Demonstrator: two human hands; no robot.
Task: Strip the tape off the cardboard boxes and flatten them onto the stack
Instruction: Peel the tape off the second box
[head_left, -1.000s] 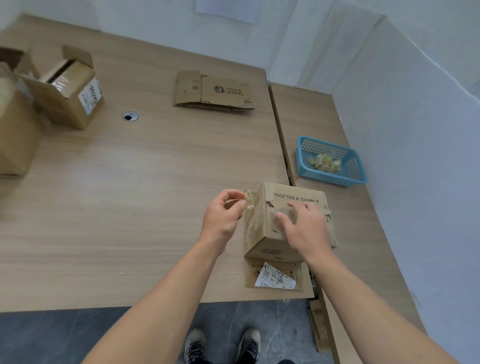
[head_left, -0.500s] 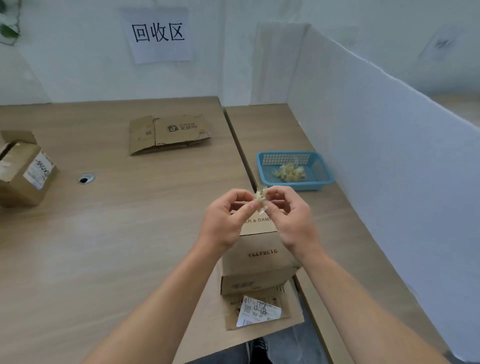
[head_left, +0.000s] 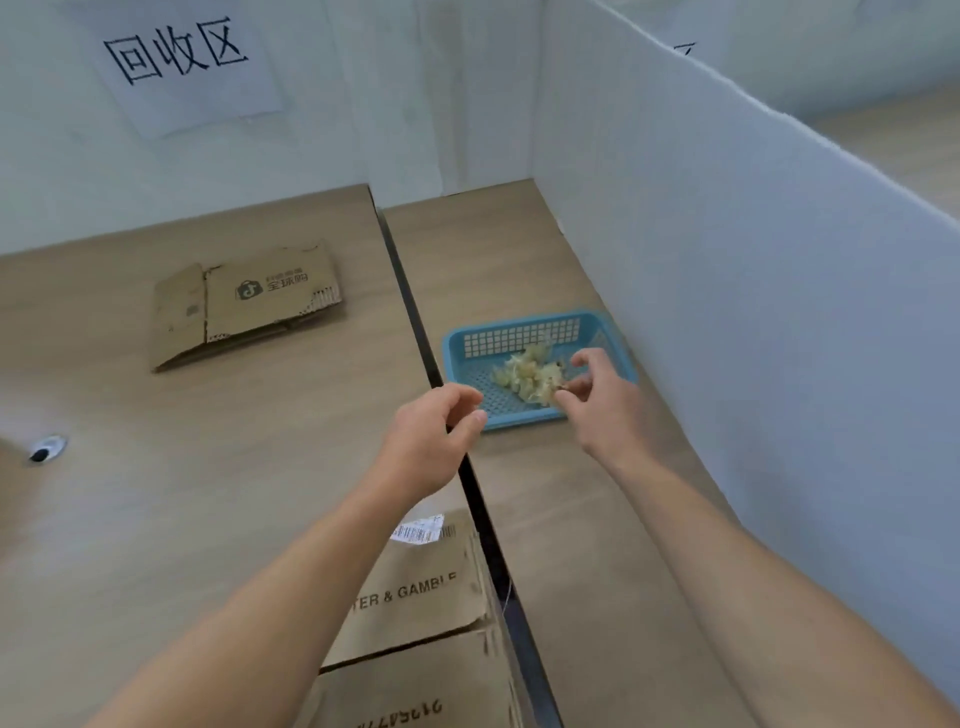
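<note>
Cardboard lies pressed flat as the flattened stack (head_left: 244, 306) toward the far edge of the left table (head_left: 156, 519), well apart from everything else. At that table's near right corner stands the cardboard box (head_left: 415, 618), not yet flattened, partly under the left forearm and cut off by the bottom of the view. The left hand (head_left: 431, 447) hovers over the seam between the two tables, its fingers loosely curled, thumb and forefinger nearly meeting, with nothing visible in them. Right of the seam, the blue basket (head_left: 519, 327) holds a wad of stripped tape (head_left: 530, 376). The right hand (head_left: 608, 410) is over the basket's near right corner with its fingertips at the wad; whether they pinch a scrap or only touch it, I cannot tell. The box likely comes next: it lies on the near side of both hands, closer to the left one, and the stack lies to its far left.
</note>
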